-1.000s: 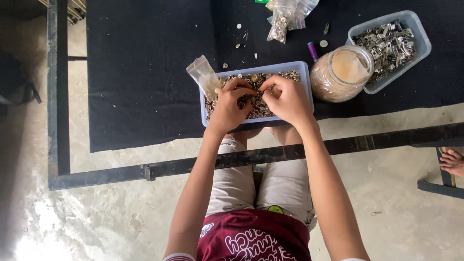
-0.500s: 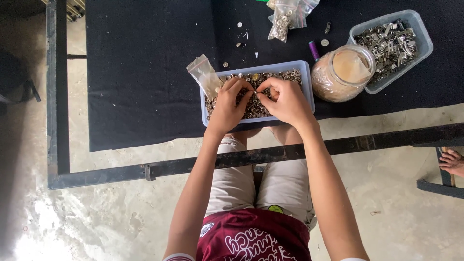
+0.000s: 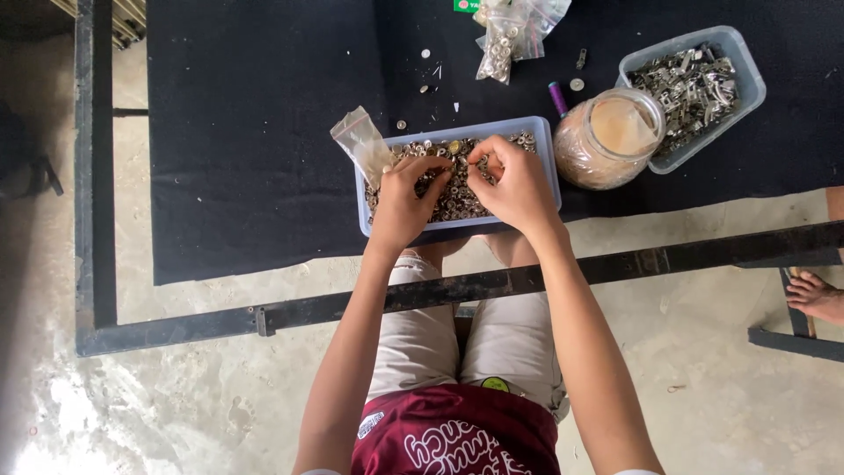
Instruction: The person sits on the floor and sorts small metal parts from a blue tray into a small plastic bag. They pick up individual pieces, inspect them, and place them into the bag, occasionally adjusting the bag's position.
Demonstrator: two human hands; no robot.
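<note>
Bare concrete floor shows below a metal-framed table (image 3: pixel 527 281) covered with a black cloth (image 3: pixel 255 132); on it, near the front edge, sits a pale blue rectangular tray (image 3: pixel 547 158) heaped with small metal rings (image 3: pixel 453 189), and both hands work over it. Left hand (image 3: pixel 404 202) rests on the heap with fingers curled narrow, pinching at the rings; right hand (image 3: pixel 519 189) is likewise bent close, fingertips drawn together near the left's, and whether either actually holds a ring is too small to tell.

Judging by the layout, the likeliest trouble is spillage; the tray stands close to the cloth's front edge, so a push from the wrists could tip rings onto the person's lap or the floor. A small clear plastic bag (image 3: pixel 359 141) leans at the tray's left corner, touching it, and an elbow or knuckle could knock it over.

Just beside the tray on the right stands a clear jar (image 3: pixel 607 141), near enough to be bumped by the right hand; beyond it lies a second tray of larger metal pieces (image 3: pixel 690 84). Farther back are filled clear bags (image 3: pixel 510 31), a small purple spool (image 3: pixel 557 97) and scattered loose bits; someone's bare foot (image 3: pixel 813 295) shows at the right edge.
</note>
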